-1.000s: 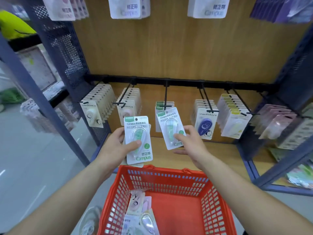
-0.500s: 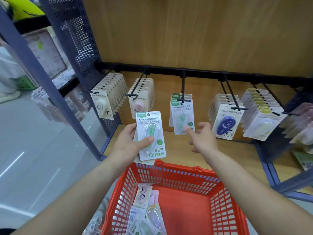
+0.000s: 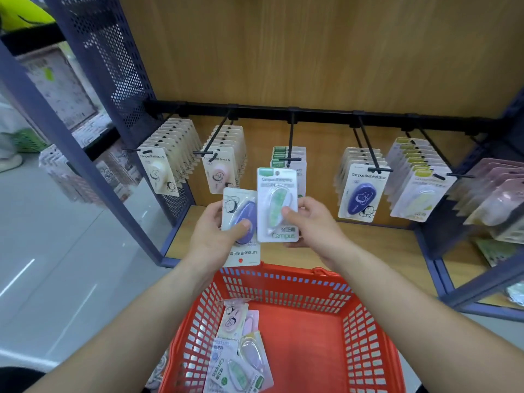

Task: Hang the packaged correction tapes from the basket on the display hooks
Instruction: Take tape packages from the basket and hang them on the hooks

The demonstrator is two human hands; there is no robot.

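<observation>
Hands (image 3: 211, 236) (image 3: 314, 231) gripping packs (image 3: 241, 222) (image 3: 276, 205), basket (image 3: 283, 272) below, hooks (image 3: 290, 137) behind

"Campus" is printed on the green pack (image 3: 276, 205) and the upside-down purple pack (image 3: 241, 253).

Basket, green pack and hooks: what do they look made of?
Basket: probably moulded red plastic, with slotted lattice walls and a slight sheen.
Green pack: printed white card, it seems, under a clear, glinting plastic blister.
Hooks: thin, straight black rods, likely painted metal wire, with a matte look.
</observation>
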